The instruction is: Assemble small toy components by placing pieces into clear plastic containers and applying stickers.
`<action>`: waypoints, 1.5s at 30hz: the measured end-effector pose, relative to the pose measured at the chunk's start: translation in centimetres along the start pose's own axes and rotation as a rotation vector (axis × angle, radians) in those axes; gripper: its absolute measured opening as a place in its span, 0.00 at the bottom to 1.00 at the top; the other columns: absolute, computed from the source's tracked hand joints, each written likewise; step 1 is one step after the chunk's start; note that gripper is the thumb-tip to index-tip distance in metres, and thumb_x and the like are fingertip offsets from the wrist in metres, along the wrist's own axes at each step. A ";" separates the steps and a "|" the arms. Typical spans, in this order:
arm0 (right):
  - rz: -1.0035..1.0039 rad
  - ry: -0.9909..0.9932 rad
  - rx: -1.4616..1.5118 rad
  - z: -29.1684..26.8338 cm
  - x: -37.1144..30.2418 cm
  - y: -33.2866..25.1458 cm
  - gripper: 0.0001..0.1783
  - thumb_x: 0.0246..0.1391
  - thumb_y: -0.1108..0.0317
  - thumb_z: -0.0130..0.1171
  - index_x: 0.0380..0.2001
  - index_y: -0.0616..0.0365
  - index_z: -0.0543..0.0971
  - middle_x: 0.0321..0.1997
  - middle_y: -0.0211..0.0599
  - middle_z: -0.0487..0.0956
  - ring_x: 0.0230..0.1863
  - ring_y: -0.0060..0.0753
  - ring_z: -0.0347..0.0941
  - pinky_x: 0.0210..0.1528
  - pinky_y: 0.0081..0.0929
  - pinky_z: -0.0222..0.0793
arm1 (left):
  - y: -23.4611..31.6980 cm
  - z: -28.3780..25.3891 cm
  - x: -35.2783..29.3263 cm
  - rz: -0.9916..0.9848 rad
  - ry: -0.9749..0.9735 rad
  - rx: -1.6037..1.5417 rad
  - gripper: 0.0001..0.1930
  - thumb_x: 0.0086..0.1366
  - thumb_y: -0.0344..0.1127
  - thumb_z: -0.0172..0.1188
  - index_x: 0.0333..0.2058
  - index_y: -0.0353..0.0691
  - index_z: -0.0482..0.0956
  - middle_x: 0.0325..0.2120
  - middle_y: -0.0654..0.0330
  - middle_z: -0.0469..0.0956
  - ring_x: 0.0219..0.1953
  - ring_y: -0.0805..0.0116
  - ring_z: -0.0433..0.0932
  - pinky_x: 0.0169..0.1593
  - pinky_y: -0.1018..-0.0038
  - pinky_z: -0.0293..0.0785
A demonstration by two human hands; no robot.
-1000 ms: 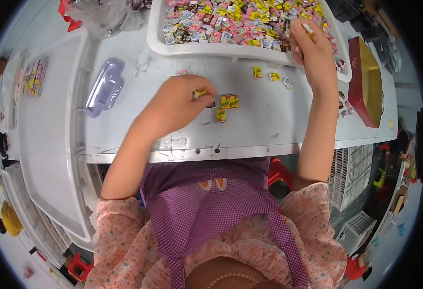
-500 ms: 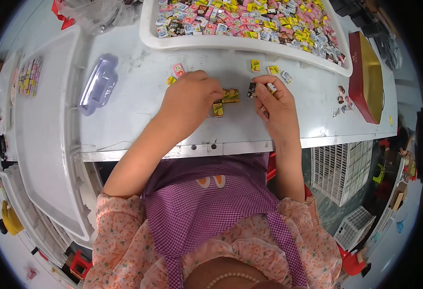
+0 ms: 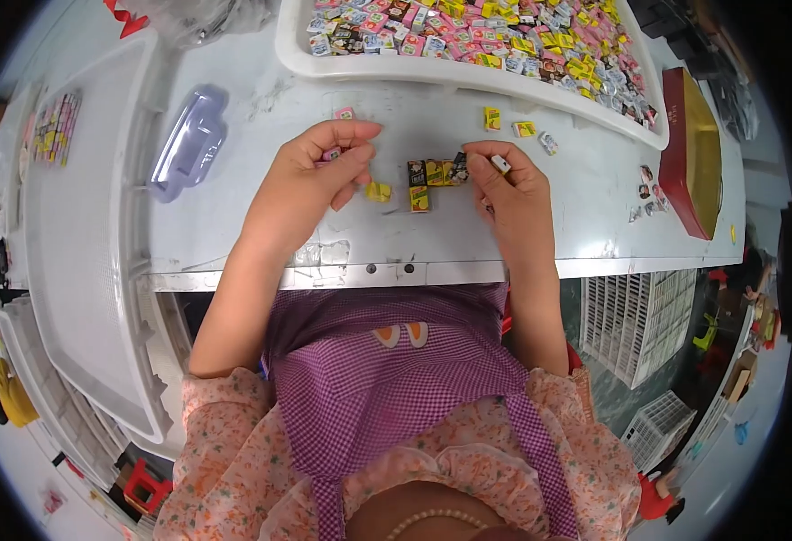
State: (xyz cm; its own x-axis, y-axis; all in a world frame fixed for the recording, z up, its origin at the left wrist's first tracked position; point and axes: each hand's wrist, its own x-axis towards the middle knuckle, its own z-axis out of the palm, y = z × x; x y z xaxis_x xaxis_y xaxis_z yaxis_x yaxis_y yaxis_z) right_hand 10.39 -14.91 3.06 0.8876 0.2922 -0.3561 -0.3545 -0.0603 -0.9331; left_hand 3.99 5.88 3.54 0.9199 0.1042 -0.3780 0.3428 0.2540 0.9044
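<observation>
Small wrapped candies lie in a compact group in front of me: a black candy (image 3: 416, 172), a yellow candy (image 3: 434, 173) beside it, and another yellow candy (image 3: 420, 199) below. My right hand (image 3: 516, 197) pinches a black-wrapped candy (image 3: 459, 169) at the group's right end. It also keeps a white-ended candy (image 3: 501, 164) between its fingers. To the left of the group, my left hand (image 3: 298, 185) has its fingers curled around a pink candy (image 3: 331, 155). A loose yellow candy (image 3: 379, 191) is at its lower fingertips; whether they touch is unclear.
A white tray (image 3: 387, 68) heaped with candies stands at the back. Several loose candies (image 3: 524, 129) lie before it, more (image 3: 650, 194) at the right by a red box (image 3: 675, 153). A clear purple plastic tray (image 3: 188, 144) and a large white tray (image 3: 89, 225) are left.
My left hand has moved left, away from the group, and now has a pink candy in its fingers. A black candy shows at the group's left end. My right hand has brought its black candy against the right end.
</observation>
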 end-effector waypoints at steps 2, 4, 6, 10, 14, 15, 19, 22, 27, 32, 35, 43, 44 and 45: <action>-0.028 -0.013 -0.048 0.3 -0.1 0.1 0.08 0.58 0.71 0.56 0.40 0.61 0.77 0.18 0.20 0.67 0.17 0.09 0.55 0.17 0.11 0.47 | -0.1 0.1 -0.3 0.011 0.074 0.135 0.13 0.63 0.28 0.57 0.46 0.36 0.76 0.33 0.65 0.73 0.29 0.79 0.70 0.28 0.83 0.65; -0.057 -0.027 -0.098 0.3 -0.2 0.0 0.08 0.58 0.71 0.57 0.40 0.60 0.78 0.18 0.20 0.67 0.17 0.09 0.55 0.17 0.11 0.47 | -0.7 -0.3 -0.5 0.258 0.049 0.422 0.15 0.59 0.28 0.61 0.46 0.36 0.76 0.33 0.63 0.74 0.31 0.74 0.72 0.34 0.79 0.69; -0.057 -0.052 -0.119 0.2 -0.3 0.0 0.08 0.58 0.71 0.57 0.40 0.60 0.78 0.18 0.19 0.67 0.16 0.09 0.55 0.17 0.11 0.47 | -0.3 -0.3 -1.3 0.295 -0.002 0.600 0.15 0.58 0.28 0.61 0.45 0.35 0.76 0.33 0.60 0.74 0.32 0.69 0.74 0.36 0.76 0.71; -0.078 -0.042 -0.085 0.5 -0.3 0.4 0.08 0.58 0.71 0.57 0.39 0.60 0.78 0.17 0.19 0.67 0.16 0.09 0.55 0.17 0.11 0.47 | -0.7 1.0 -2.5 0.284 -0.080 0.782 0.16 0.54 0.26 0.62 0.43 0.36 0.76 0.33 0.53 0.73 0.36 0.56 0.75 0.42 0.68 0.72; -0.057 -0.020 0.021 0.3 -0.4 0.6 0.08 0.58 0.70 0.57 0.40 0.60 0.78 0.20 0.21 0.70 0.18 0.10 0.57 0.19 0.11 0.50 | -1.0 2.0 -2.3 0.455 -0.052 0.974 0.11 0.55 0.28 0.60 0.39 0.36 0.76 0.34 0.53 0.74 0.39 0.52 0.75 0.43 0.63 0.72; -0.039 -0.042 0.092 0.1 -0.4 0.6 0.09 0.59 0.69 0.56 0.42 0.60 0.76 0.19 0.22 0.69 0.17 0.11 0.55 0.18 0.11 0.47 | -1.0 2.1 -2.2 0.456 -0.052 0.974 0.11 0.55 0.28 0.60 0.39 0.36 0.76 0.34 0.53 0.74 0.39 0.52 0.75 0.43 0.63 0.72; 0.000 -0.104 0.474 -1.6 0.1 1.6 0.11 0.61 0.68 0.53 0.44 0.62 0.74 0.27 0.29 0.70 0.22 0.15 0.58 0.17 0.11 0.51 | -1.0 2.2 -1.9 0.439 -0.049 1.049 0.11 0.55 0.28 0.59 0.39 0.37 0.76 0.35 0.54 0.74 0.38 0.53 0.76 0.41 0.64 0.73; 0.005 -0.307 0.944 -2.7 0.7 2.2 0.13 0.62 0.66 0.49 0.45 0.64 0.72 0.34 0.35 0.67 0.28 0.20 0.59 0.16 0.09 0.55 | -1.2 2.4 -1.5 0.465 -0.050 1.102 0.13 0.55 0.27 0.60 0.40 0.38 0.76 0.36 0.53 0.75 0.37 0.53 0.77 0.40 0.65 0.74; 0.065 -0.460 1.240 -3.9 0.9 2.1 0.17 0.64 0.59 0.45 0.41 0.64 0.72 0.35 0.39 0.65 0.29 0.26 0.59 0.17 0.10 0.59 | -0.5 2.1 -1.4 0.437 -0.057 1.059 0.15 0.57 0.27 0.57 0.44 0.39 0.76 0.32 0.56 0.75 0.32 0.61 0.78 0.37 0.69 0.74; 0.153 -0.118 1.152 -3.0 0.4 0.9 0.18 0.64 0.56 0.44 0.38 0.61 0.72 0.35 0.38 0.65 0.33 0.32 0.61 0.21 0.16 0.62 | 0.8 -0.5 -1.2 -0.062 -0.116 -0.001 0.15 0.59 0.26 0.55 0.46 0.37 0.78 0.28 0.64 0.74 0.23 0.76 0.68 0.22 0.86 0.62; 0.178 -0.165 1.197 -2.7 0.8 1.0 0.17 0.64 0.55 0.43 0.35 0.59 0.71 0.34 0.37 0.65 0.34 0.34 0.61 0.24 0.18 0.62 | -1.0 -1.5 -0.3 -0.032 -0.240 -0.571 0.18 0.62 0.31 0.51 0.51 0.33 0.72 0.32 0.60 0.75 0.28 0.74 0.70 0.18 0.89 0.56; 0.012 -0.136 0.874 -2.8 0.2 1.0 0.12 0.63 0.59 0.48 0.32 0.56 0.71 0.27 0.30 0.64 0.29 0.25 0.60 0.22 0.17 0.56 | -0.9 -0.9 0.4 0.002 -0.132 -0.998 0.19 0.69 0.38 0.46 0.53 0.32 0.69 0.41 0.50 0.75 0.36 0.63 0.74 0.25 0.77 0.66; -0.008 -0.144 0.869 -2.6 0.1 0.7 0.12 0.63 0.59 0.48 0.32 0.56 0.71 0.27 0.30 0.64 0.29 0.25 0.60 0.22 0.17 0.56 | -0.7 -0.8 0.3 -0.020 -0.021 -0.952 0.18 0.70 0.38 0.45 0.52 0.33 0.69 0.39 0.52 0.76 0.34 0.65 0.74 0.24 0.79 0.65; -0.038 -0.137 0.723 -2.5 0.0 0.5 0.11 0.64 0.60 0.47 0.35 0.56 0.72 0.28 0.29 0.65 0.29 0.23 0.61 0.21 0.17 0.55 | -0.7 -1.1 0.4 -0.005 -0.038 -0.952 0.18 0.70 0.38 0.45 0.52 0.33 0.69 0.39 0.52 0.76 0.34 0.65 0.74 0.24 0.79 0.65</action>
State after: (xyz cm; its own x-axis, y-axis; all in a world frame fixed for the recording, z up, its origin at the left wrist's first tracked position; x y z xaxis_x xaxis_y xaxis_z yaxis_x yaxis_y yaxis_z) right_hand 10.99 -17.33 2.50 0.8751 0.4011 -0.2709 -0.4719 0.5827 -0.6617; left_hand 3.86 6.78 2.52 0.9302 0.0743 -0.3596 0.0632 0.9323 0.3561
